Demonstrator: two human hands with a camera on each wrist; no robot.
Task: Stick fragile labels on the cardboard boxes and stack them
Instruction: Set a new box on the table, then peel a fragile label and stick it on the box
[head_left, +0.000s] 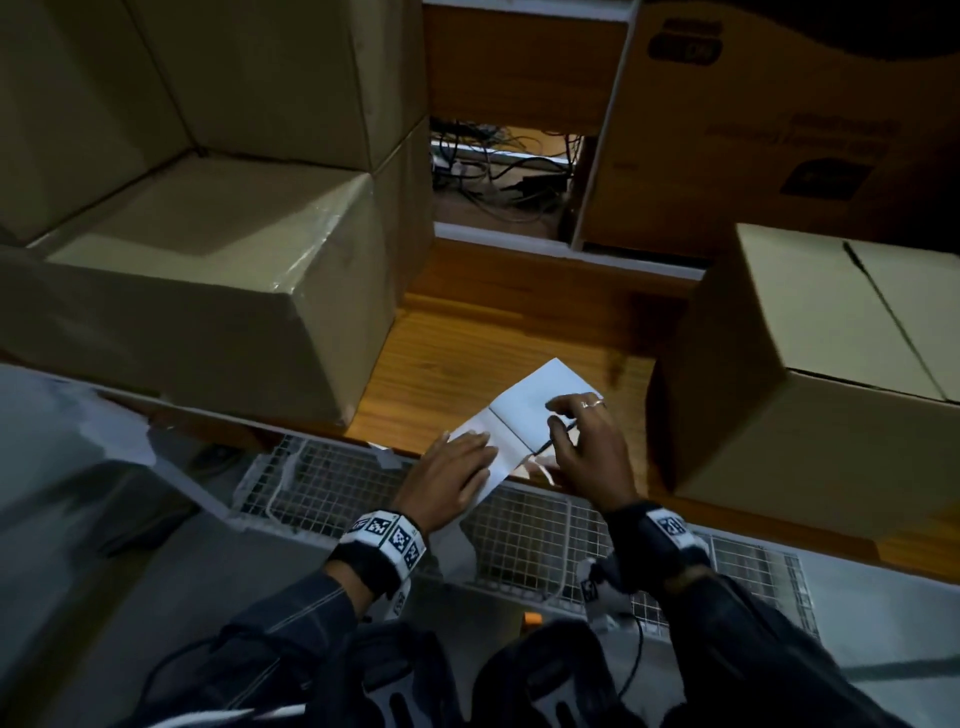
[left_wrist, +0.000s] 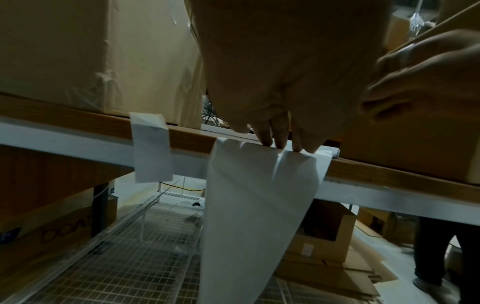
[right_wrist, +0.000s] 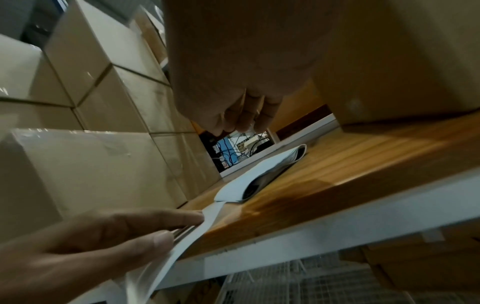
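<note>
A white label sheet (head_left: 540, 395) lies on the wooden shelf (head_left: 441, 353) between two cardboard boxes, and its near end hangs over the shelf edge (left_wrist: 259, 195). My left hand (head_left: 467, 449) presses flat on the sheet's near-left part, fingers straight (left_wrist: 278, 139). My right hand (head_left: 558, 421) hovers over the sheet's middle with curled fingers. In the right wrist view its fingertips (right_wrist: 241, 125) pinch a small, thin, shiny strip, apparently a label lifted off the sheet (right_wrist: 259, 174). A closed box (head_left: 208, 291) stands to the left, and another box (head_left: 810, 364) to the right.
More boxes are stacked behind the left one (head_left: 270, 78), and a printed carton (head_left: 753, 130) stands at the back right. Cables (head_left: 498, 171) show through a gap at the back. A wire-mesh rack (head_left: 519, 525) lies below the shelf edge. A paper scrap (left_wrist: 150, 148) hangs from the edge.
</note>
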